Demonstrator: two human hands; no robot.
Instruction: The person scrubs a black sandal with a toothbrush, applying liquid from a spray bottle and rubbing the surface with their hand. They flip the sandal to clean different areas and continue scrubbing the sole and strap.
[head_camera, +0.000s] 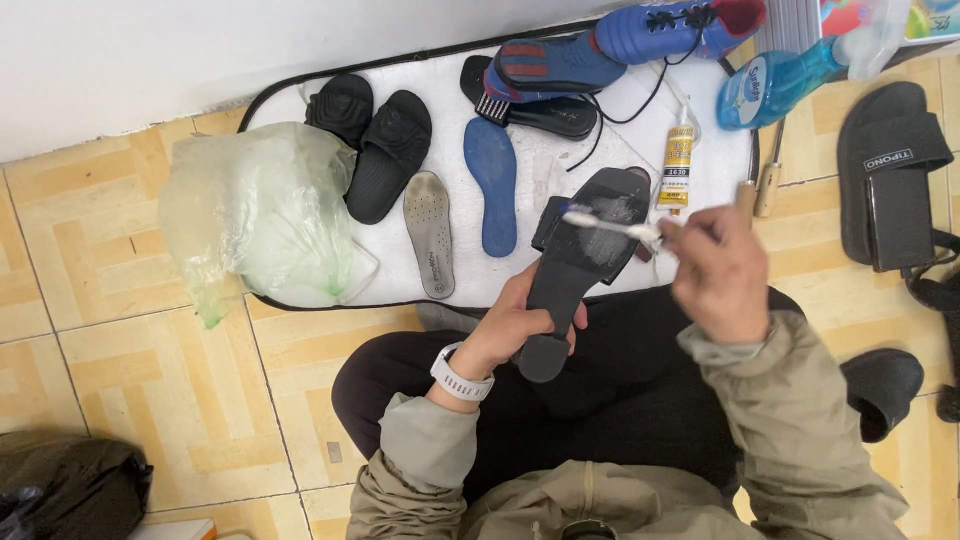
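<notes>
My left hand (515, 325) grips a black heeled sandal (577, 262) by its narrow waist, sole side up, with the heel toward me over my lap. My right hand (718, 275) pinches a white toothbrush (608, 224) whose bristled end lies across the front part of the sandal's sole. A white watch sits on my left wrist. Both hands are above the near edge of a white mat (620, 110).
On the mat lie two black slides (375, 140), a grey insole (430, 232), a blue insole (492, 186), a blue sports shoe (620, 45), and a glue tube (677, 165). A pale plastic bag (255, 215) sits left. A blue spray bottle (780, 80) and black sandal (885, 170) lie right.
</notes>
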